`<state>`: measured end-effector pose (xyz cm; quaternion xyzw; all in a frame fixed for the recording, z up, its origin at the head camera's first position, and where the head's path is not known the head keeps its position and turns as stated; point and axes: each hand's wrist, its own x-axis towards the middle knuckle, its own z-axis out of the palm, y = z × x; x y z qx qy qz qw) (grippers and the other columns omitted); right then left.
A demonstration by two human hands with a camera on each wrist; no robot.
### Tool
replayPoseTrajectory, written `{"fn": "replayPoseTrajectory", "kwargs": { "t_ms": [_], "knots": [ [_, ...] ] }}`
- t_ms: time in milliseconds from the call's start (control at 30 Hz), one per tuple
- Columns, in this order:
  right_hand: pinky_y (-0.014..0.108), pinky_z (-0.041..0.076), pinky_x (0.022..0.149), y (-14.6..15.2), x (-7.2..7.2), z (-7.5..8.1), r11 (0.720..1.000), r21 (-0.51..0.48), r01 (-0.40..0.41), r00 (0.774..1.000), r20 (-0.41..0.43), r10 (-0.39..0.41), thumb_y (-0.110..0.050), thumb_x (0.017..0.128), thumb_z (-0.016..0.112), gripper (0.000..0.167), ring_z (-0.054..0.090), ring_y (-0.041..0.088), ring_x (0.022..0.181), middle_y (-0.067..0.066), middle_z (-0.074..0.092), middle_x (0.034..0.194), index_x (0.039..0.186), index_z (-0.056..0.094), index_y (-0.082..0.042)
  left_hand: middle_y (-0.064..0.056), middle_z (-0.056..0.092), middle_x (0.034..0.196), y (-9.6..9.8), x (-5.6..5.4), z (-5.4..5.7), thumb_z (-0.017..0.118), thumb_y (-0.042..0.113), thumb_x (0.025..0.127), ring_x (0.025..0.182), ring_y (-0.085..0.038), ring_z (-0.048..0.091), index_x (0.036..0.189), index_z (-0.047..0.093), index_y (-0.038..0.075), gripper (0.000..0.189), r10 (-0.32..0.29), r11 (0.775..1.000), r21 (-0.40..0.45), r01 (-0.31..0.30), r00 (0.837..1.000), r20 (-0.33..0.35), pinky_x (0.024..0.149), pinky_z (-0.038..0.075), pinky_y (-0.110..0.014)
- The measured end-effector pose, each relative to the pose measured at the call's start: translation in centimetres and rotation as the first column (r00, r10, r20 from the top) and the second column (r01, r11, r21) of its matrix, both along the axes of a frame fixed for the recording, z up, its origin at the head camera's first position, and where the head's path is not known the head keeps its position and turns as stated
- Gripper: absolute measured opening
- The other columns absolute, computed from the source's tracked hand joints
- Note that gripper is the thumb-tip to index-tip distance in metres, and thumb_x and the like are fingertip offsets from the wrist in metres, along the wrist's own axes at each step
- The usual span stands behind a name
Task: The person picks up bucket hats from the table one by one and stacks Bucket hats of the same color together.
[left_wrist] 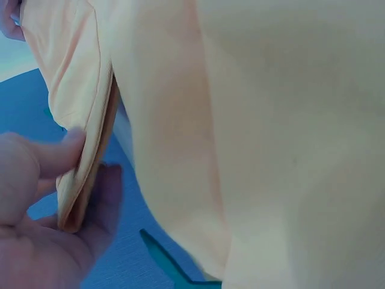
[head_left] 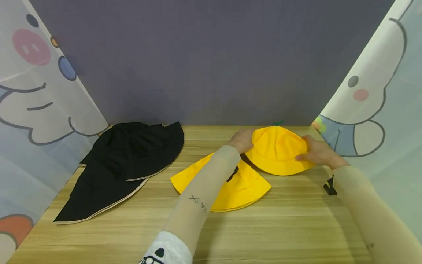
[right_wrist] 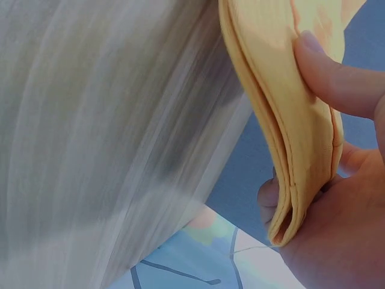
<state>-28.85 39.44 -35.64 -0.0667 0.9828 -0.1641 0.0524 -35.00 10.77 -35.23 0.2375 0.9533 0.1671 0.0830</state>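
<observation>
Yellow hat (head_left: 277,148) — left hand (head_left: 242,140) and right hand (head_left: 318,150) pinching its opposite sides

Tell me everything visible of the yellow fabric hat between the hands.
The yellow, cloth-looking brimmed hat is folded double, crown away from the person, seams showing. A green sprout-like piece tops it. The left hand pinches one side, the right hand the other. It is on or above the wooden table, far right; which is unclear.
</observation>
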Motion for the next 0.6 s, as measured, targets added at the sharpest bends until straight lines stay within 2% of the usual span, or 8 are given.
{"fn": "replayPoseTrajectory", "kwargs": {
  "t_ms": [100, 167, 267, 433, 467, 533, 600],
  "knots": [
    [0.068, 0.037, 0.101, 0.1, -0.1, 0.2, 1.000, -0.020, 0.003, 1.000, 0.003, -0.003, -0.034, 0.088, 0.080, 0.093, 0.047, 0.059, 0.119, 0.046, 0.044, 0.135, 0.142, 0.028, 0.020, -0.007, 0.055, 0.145, 0.1, -0.4, 0.1, 0.061, 0.007, 0.100, 0.099, -0.016, 0.064, 0.155, 0.041, 0.012, 0.058, -0.002, 0.999, 0.040, 0.003, 1.000, -0.016, 0.076, 0.053, -0.023],
    [0.068, 0.036, 0.102, 0.1, -0.1, 0.3, 0.999, -0.038, -0.001, 1.000, 0.005, 0.001, -0.033, 0.089, 0.080, 0.094, 0.045, 0.059, 0.120, 0.047, 0.042, 0.135, 0.143, 0.027, 0.022, -0.009, 0.060, 0.137, -0.1, -0.6, 0.2, 0.061, 0.004, 0.099, 0.076, -0.016, 0.061, 0.155, 0.039, 0.011, 0.061, -0.005, 0.997, 0.083, 0.005, 1.000, -0.002, 0.060, 0.049, -0.024],
    [0.068, 0.036, 0.102, 0.2, -0.2, 0.4, 0.998, -0.057, -0.006, 1.000, 0.009, 0.006, -0.032, 0.090, 0.079, 0.094, 0.045, 0.059, 0.121, 0.047, 0.042, 0.135, 0.143, 0.025, 0.023, -0.010, 0.060, 0.133, -0.3, -0.6, 0.4, 0.061, 0.006, 0.099, 0.066, -0.015, 0.056, 0.157, 0.032, 0.011, 0.066, -0.003, 0.993, 0.116, -0.001, 0.999, 0.034, 0.054, 0.045, -0.024],
    [0.069, 0.035, 0.103, 0.0, -0.4, 0.9, 0.996, -0.088, -0.018, 1.000, 0.006, 0.019, -0.034, 0.091, 0.078, 0.093, 0.045, 0.057, 0.121, 0.046, 0.042, 0.136, 0.144, 0.025, 0.023, -0.012, 0.068, 0.116, -0.8, -0.7, 1.2, 0.058, 0.010, 0.102, 0.058, -0.017, 0.053, 0.162, 0.018, 0.010, 0.072, 0.022, 0.988, 0.150, -0.039, 0.993, 0.114, 0.050, 0.042, -0.026],
    [0.069, 0.034, 0.103, -0.2, -0.4, 1.1, 0.995, -0.096, -0.021, 1.000, 0.005, 0.022, -0.034, 0.092, 0.077, 0.093, 0.044, 0.057, 0.122, 0.045, 0.041, 0.137, 0.144, 0.025, 0.022, -0.013, 0.068, 0.118, -1.0, -0.7, 1.3, 0.057, 0.011, 0.103, 0.057, -0.017, 0.053, 0.163, 0.016, 0.011, 0.073, 0.031, 0.986, 0.161, -0.052, 0.991, 0.128, 0.050, 0.042, -0.026],
    [0.069, 0.033, 0.104, -0.4, -0.5, 1.4, 0.994, -0.107, -0.026, 1.000, 0.006, 0.027, -0.035, 0.092, 0.077, 0.095, 0.043, 0.057, 0.124, 0.045, 0.040, 0.138, 0.145, 0.024, 0.022, -0.013, 0.065, 0.126, -1.6, -0.7, 1.5, 0.057, 0.013, 0.103, 0.067, -0.018, 0.058, 0.162, 0.019, 0.011, 0.070, 0.043, 0.981, 0.181, -0.067, 0.990, 0.134, 0.055, 0.044, -0.026],
    [0.069, 0.033, 0.104, -0.7, -0.5, 1.6, 0.993, -0.112, -0.028, 1.000, 0.009, 0.029, -0.035, 0.092, 0.077, 0.095, 0.042, 0.056, 0.124, 0.044, 0.039, 0.139, 0.146, 0.023, 0.022, -0.012, 0.056, 0.143, -2.3, -0.7, 1.7, 0.055, 0.013, 0.104, 0.091, -0.019, 0.064, 0.161, 0.023, 0.010, 0.066, 0.050, 0.975, 0.207, -0.079, 0.989, 0.140, 0.066, 0.048, -0.027]
  ]
}}
